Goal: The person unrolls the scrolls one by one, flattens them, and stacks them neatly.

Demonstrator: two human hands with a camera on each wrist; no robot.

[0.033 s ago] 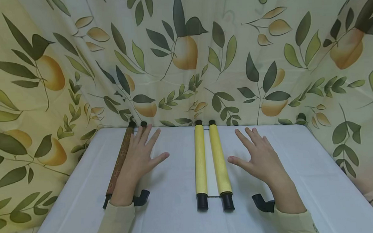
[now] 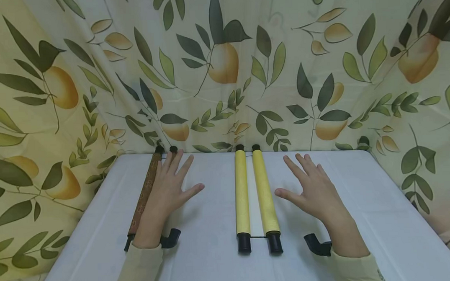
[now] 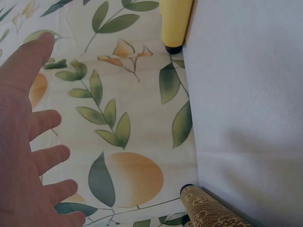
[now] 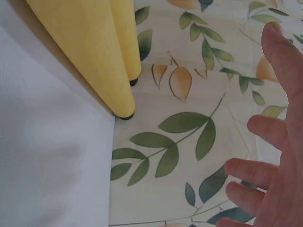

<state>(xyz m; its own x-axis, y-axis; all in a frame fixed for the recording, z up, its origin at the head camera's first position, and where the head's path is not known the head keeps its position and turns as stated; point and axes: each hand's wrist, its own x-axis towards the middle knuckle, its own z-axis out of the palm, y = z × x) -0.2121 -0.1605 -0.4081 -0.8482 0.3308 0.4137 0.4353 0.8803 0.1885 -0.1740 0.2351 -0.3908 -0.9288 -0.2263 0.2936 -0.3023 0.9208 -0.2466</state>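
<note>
A yellow scroll (image 2: pixel 242 190), its two rolls side by side with black end knobs, lies lengthwise on the white table; a narrow white strip shows between the rolls. Further left is a brown patterned scroll (image 2: pixel 144 194) with dark ends, partly hidden by my left hand (image 2: pixel 167 195). That hand is held over it with the fingers spread, gripping nothing. To the right of the yellow scroll, my right hand (image 2: pixel 314 191) is likewise spread and holds nothing. The left wrist view shows the brown scroll's end (image 3: pixel 213 208) apart from the fingers. Yellow rolls (image 4: pixel 90 52) appear in the right wrist view, also apart from the hand.
A curtain (image 2: pixel 282 71) printed with fruit and leaves hangs behind and beside the white table (image 2: pixel 211 267). The far knobs of both scrolls reach the table's back edge. Black curved pieces (image 2: pixel 170 238) stick out at both wrists.
</note>
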